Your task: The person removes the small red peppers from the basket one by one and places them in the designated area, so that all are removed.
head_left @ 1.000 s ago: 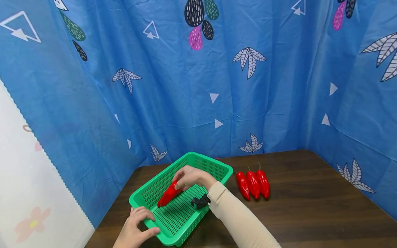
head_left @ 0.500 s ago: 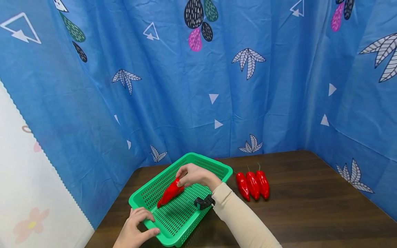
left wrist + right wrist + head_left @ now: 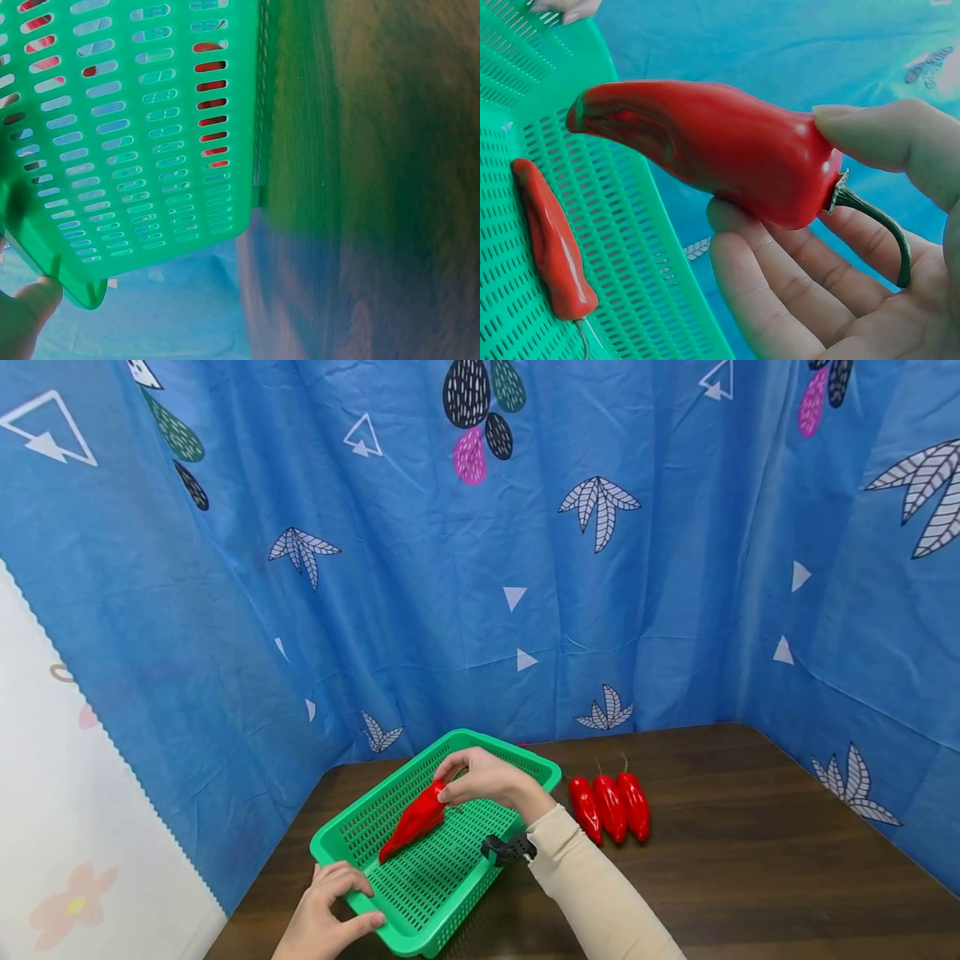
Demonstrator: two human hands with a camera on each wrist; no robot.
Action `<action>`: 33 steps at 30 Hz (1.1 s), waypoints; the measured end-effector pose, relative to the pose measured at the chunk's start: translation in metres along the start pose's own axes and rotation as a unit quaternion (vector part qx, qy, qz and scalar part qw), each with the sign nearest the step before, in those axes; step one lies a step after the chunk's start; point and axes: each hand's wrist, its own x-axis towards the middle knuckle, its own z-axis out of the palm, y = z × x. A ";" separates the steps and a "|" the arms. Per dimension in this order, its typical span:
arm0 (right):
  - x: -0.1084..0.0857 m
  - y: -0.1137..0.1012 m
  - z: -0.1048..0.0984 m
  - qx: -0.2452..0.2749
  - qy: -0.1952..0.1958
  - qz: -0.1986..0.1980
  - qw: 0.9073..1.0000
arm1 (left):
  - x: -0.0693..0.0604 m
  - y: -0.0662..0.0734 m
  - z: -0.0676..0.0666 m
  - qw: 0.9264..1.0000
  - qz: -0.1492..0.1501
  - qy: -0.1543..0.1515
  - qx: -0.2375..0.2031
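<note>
My right hand (image 3: 487, 779) pinches a red pepper (image 3: 422, 814) near its stem end, above the green basket (image 3: 557, 772). In the right wrist view the pepper (image 3: 712, 142) lies between thumb and fingers of the hand (image 3: 832, 285), its green stem curving toward the palm. A second red pepper (image 3: 555, 244) lies in the basket (image 3: 660, 255). My left hand (image 3: 322, 910) grips the basket's near-left corner, thumb on the rim; the left wrist view shows part of that hand (image 3: 26, 315) at the basket's edge (image 3: 165, 259).
Three red peppers (image 3: 611, 808) lie side by side on the dark wooden table (image 3: 735, 843), right of the basket. A blue patterned curtain (image 3: 420, 568) hangs behind the table, with a white cloth (image 3: 90, 793) at the left.
My right hand has moved up and to the right, raising the stem end of the pepper it pinches. The left hand keeps its grip on the basket.
</note>
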 end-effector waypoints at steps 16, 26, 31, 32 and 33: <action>-0.023 0.005 -0.018 0.043 0.004 -0.034 0.998 | 0.001 0.004 -0.002 1.000 -0.009 -0.002 -0.012; -0.036 0.008 -0.026 0.069 0.012 -0.058 0.996 | 0.000 0.004 -0.002 1.000 -0.011 -0.005 -0.010; -0.044 0.008 -0.034 0.081 0.038 -0.055 0.994 | 0.001 0.005 -0.002 1.000 -0.012 -0.004 -0.014; -0.045 0.008 -0.036 0.080 0.042 -0.056 0.994 | 0.001 0.005 -0.002 1.000 -0.013 -0.003 -0.015; -0.047 0.008 -0.038 0.081 0.045 -0.056 0.994 | 0.000 0.005 -0.002 1.000 -0.013 -0.003 -0.015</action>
